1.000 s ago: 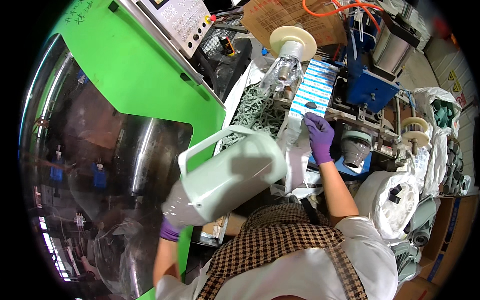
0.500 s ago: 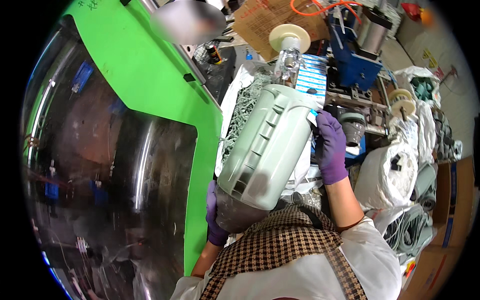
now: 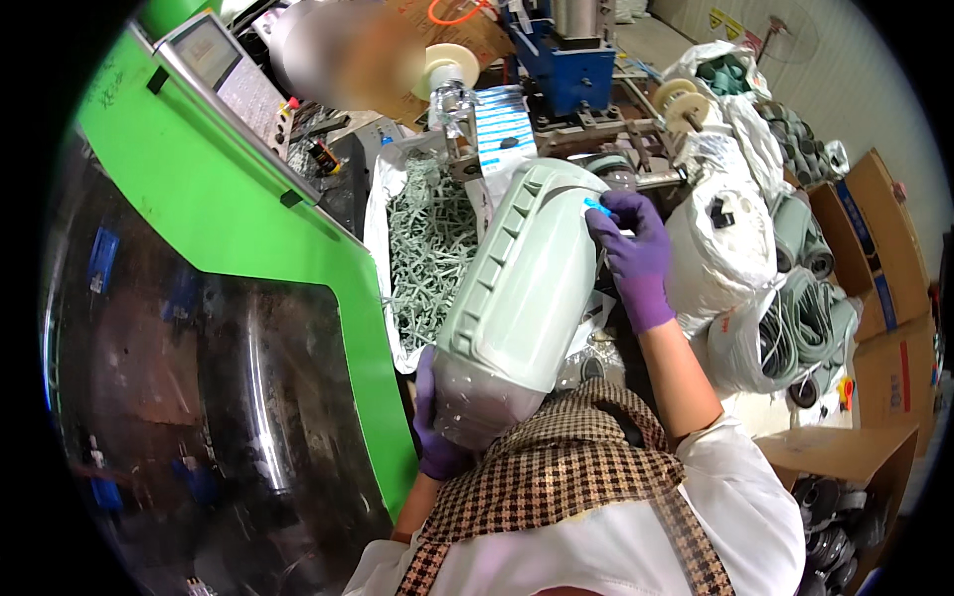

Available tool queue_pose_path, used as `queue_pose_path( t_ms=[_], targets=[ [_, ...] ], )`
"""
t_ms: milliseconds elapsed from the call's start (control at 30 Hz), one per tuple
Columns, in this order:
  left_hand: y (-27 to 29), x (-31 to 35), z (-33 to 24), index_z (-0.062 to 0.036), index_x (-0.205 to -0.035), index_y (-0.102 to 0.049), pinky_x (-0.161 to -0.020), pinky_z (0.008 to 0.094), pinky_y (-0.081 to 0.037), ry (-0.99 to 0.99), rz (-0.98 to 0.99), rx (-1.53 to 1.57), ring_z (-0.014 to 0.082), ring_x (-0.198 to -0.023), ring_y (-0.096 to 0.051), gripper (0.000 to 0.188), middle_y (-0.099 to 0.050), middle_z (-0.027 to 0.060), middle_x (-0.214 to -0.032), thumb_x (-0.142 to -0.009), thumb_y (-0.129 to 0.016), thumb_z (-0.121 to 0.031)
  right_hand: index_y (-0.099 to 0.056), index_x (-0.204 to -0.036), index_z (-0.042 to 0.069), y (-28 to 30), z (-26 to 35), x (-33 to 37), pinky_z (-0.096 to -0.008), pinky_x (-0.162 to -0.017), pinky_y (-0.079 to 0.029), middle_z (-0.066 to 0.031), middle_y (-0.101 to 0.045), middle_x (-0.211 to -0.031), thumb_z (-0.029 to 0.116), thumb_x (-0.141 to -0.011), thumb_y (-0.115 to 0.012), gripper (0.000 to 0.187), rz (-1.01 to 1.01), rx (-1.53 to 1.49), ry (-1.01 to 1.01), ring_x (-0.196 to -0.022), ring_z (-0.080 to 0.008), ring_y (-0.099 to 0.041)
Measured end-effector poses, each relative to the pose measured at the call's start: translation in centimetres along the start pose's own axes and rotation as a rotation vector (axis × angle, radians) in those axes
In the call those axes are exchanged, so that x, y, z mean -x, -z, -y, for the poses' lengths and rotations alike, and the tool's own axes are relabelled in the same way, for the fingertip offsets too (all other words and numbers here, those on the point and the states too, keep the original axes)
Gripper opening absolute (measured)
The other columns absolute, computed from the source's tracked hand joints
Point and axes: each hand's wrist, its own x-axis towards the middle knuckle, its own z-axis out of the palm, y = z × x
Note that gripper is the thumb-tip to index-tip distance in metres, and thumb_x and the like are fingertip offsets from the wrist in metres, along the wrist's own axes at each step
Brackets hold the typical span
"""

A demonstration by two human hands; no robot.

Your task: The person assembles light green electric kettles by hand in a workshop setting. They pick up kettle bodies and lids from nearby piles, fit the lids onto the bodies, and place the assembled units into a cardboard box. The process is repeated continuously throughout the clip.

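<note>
A pale green jug (image 3: 527,288) is held tilted before the person's chest. The left hand (image 3: 434,427) cups its base; the right hand (image 3: 636,253) presses a small blue label (image 3: 596,207) onto its upper end, seemingly mid-application. Behind it sits a bin of green scraps (image 3: 427,238).

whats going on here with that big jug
A person in purple gloves holds a large pale green jug tilted on end in front of them. The left hand supports its lower end from below, and the right hand has its grip on the upper end, pinching a small blue piece there. Behind the jug sits a white bag of pale green scrap, beside a green machine.
</note>
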Motion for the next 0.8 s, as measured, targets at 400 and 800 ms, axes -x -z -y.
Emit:
queue_pose_path(
  t_ms=[400,800],
  targets=[
    [4.7,0.7,5.1,-0.0086,-0.152,-0.03,-0.104,0.0474,-0.046,0.281,-0.085,-0.163,0.0333,-0.123,-0.054,0.06,-0.047,0.0162,-0.144,-0.103,-0.038,-0.043,-0.064,-0.12,0.001,4.2,-13.2,0.9,-0.0287,-0.094,-0.046,-0.0052,-0.068,-0.109,0.029,-0.098,-0.06,0.036,0.5,-0.269,-0.138,-0.098,-0.0123,-0.062],
    [2.7,3.0,15.9,-0.0071,-0.149,-0.036,-0.101,0.0517,-0.048,0.183,-0.5,-0.069,0.0383,-0.122,-0.055,0.051,-0.05,0.0202,-0.142,-0.106,-0.033,-0.033,-0.004,-0.16,0.026,-0.5,-42.5,-14.8,-0.0437,-0.085,-0.052,-0.0259,-0.064,-0.12,0.02,-0.082,-0.067,0.1,0.255,0.288,-0.492,-0.103,-0.0396,-0.066]
  ],
)
